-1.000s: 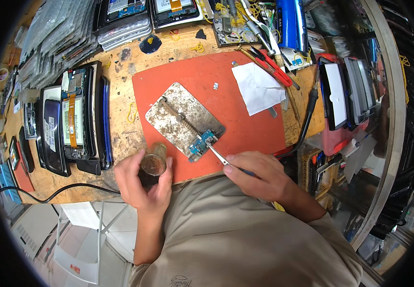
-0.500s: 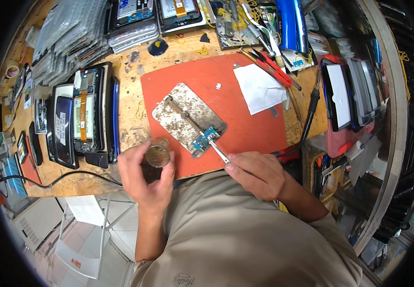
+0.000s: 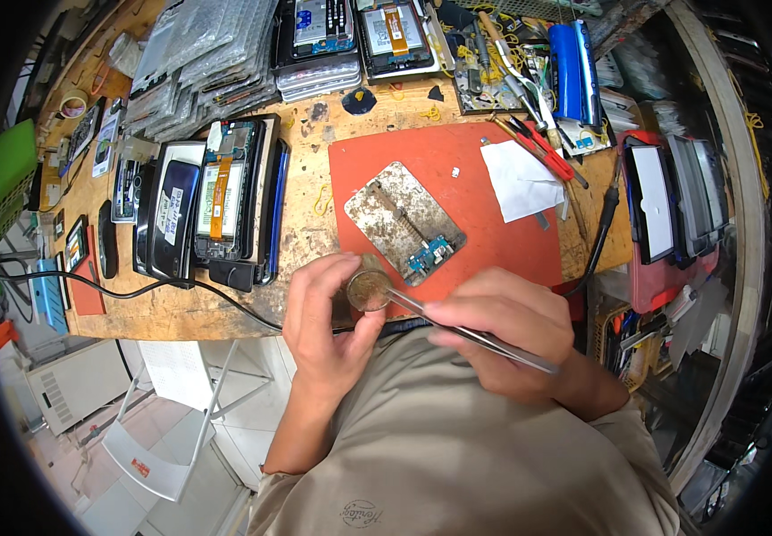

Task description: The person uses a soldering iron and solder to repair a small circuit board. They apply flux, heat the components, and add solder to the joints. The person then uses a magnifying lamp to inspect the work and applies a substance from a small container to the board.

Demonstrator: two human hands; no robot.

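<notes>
Head view: my right hand [image 3: 511, 335] pinches the tweezers [image 3: 408, 302]; tips have just moved off the board to the mouth of the jar [image 3: 371, 263] gripped in my left hand [image 3: 325, 326]. Can't tell if they're dipped in. Means nothing's working the blue circuit board [image 3: 430, 256] right now; it sits on the near end of the stained metal plate [image 3: 386, 205], on the red mat [image 3: 493, 250]. Counts: two hands, one tweezers, one jar, one board (looks like one piece), one plate, one mat. Beyond: one white sheet [image 3: 520, 183], one small white chip [image 3: 455, 171], two opened devices [image 3: 396, 40] across the counter [image 3: 305, 228].
</notes>
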